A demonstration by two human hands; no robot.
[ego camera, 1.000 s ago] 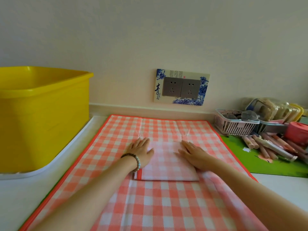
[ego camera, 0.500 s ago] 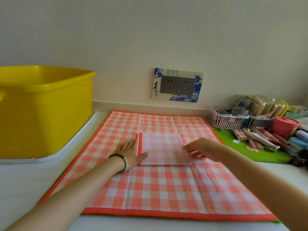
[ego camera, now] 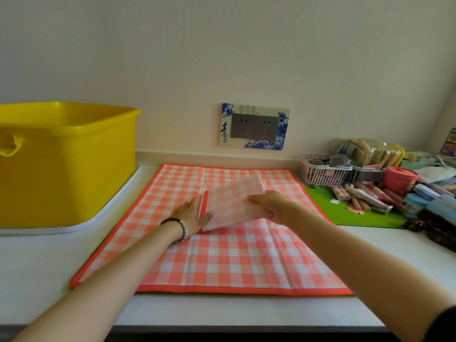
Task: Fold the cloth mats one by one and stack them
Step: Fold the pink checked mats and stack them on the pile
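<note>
A white surface runs along a pale wall, with a socket plate at 12 o'clock. At 9 o'clock a yellow tub stands in a white tray, well apart from the work. A large checked mat lies spread flat in the middle. On its far half is the folded mat, a small pale square with an orange edge on its left. The left hand lies flat at the folded mat's 9 o'clock side, fingers straight and holding nothing, the thumb touching the near left corner. The right hand grips the 3 o'clock edge with fingers curled round it, and that side is raised so the folded mat tilts up toward the right. The likely trouble is the layers: held by one edge only, the folds could slide apart or drop open, most readily at the far corner, which nothing pins. The left hand rests on the spread mat and could drag or wrinkle it with a careless shove. At 3 o'clock a green sheet, a pink basket, loose pens and a red pot crowd the surface. Swinging the folded mat that way risks scattering the pens, and a stack started there would sit uneven.
</note>
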